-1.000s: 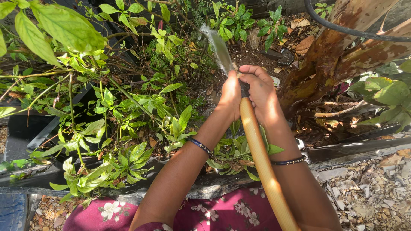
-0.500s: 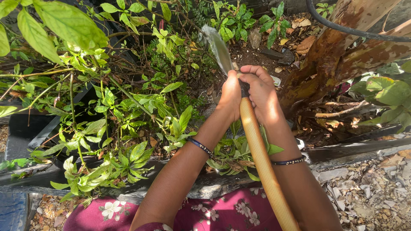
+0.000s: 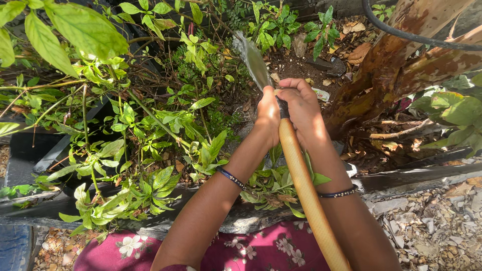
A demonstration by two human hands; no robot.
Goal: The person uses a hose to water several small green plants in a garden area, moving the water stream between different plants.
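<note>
Tan hose [image 3: 301, 175] runs between both wrists, left hand [image 3: 267, 116] and right hand [image 3: 301, 108] clenched around its tip

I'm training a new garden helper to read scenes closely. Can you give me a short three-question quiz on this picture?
1. True or false: both hands grip the hose near its end.
2. Which way does the water spray? A) up and left over the plants B) right onto the tree trunk C) down onto the gravel
3. Fill in: each wrist wears a dark ____.

Key
1. True: left hand and right hand close on it.
2. A
3. bracelet
</note>
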